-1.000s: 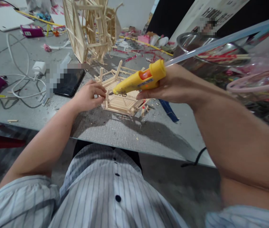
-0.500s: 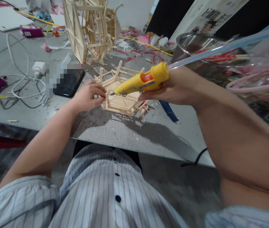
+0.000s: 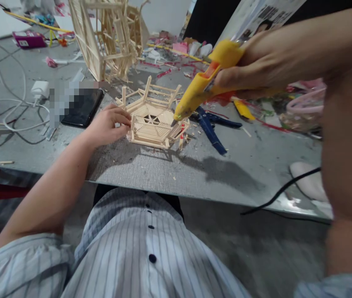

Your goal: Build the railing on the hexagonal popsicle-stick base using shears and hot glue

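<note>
A yellow hot glue gun (image 3: 196,89) is gripped in my right hand (image 3: 256,62), its nozzle pointing down and left at the right side of a small wooden stick frame (image 3: 151,138). This many-sided frame has short upright posts and a slatted floor, and lies on the grey table. At its left edge, the curled fingers of my left hand (image 3: 109,126) pinch the frame. Just right of the frame lie blue-handled pliers (image 3: 211,132). Behind it stands a taller wooden stick structure (image 3: 101,41), cut off by the top of the view.
Left of my left hand are a black phone (image 3: 84,109), a white charger (image 3: 40,89) with a looped cable and a purple box (image 3: 29,40). Red and pink scraps litter the back. A black cord (image 3: 279,192) hangs over the table's front edge.
My right hand has swung the glue gun to the right, its nozzle going from the frame's left corner to its right side. The pliers now show more fully. My left hand stays at the frame.
</note>
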Action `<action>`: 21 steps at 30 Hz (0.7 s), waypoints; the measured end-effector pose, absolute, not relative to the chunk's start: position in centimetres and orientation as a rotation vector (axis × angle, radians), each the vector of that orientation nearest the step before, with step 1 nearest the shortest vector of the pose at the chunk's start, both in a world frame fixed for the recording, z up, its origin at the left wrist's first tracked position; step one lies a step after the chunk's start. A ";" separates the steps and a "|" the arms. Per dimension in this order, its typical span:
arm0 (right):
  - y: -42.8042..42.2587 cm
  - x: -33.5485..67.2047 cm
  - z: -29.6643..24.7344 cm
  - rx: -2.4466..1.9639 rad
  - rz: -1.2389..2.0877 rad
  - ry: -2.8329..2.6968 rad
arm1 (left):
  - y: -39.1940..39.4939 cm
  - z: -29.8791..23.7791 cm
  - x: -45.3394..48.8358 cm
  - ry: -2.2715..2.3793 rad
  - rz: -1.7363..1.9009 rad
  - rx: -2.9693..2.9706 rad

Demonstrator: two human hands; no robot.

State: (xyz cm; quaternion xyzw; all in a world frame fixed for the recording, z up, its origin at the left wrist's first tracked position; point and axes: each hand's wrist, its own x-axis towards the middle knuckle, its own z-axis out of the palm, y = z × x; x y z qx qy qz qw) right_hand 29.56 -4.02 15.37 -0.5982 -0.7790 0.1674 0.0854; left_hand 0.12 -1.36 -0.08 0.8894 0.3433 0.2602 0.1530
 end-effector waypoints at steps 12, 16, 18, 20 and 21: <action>-5.6 24.5 16.9 -2.261 0.012 -2.531 | -1.3 -0.1 0.0 0.931 0.786 2.566; -5.5 24.0 16.8 -2.237 -0.142 -2.671 | -1.5 0.1 0.1 0.968 0.751 2.549; -5.4 23.8 16.7 -2.244 -0.236 -2.750 | -1.5 0.2 0.1 0.965 0.743 2.549; -5.3 23.8 16.7 -2.221 -0.315 -2.814 | -1.5 0.2 0.1 0.953 0.747 2.553; -5.3 23.8 16.7 -2.201 -0.352 -2.842 | -1.5 0.2 0.1 0.947 0.754 2.555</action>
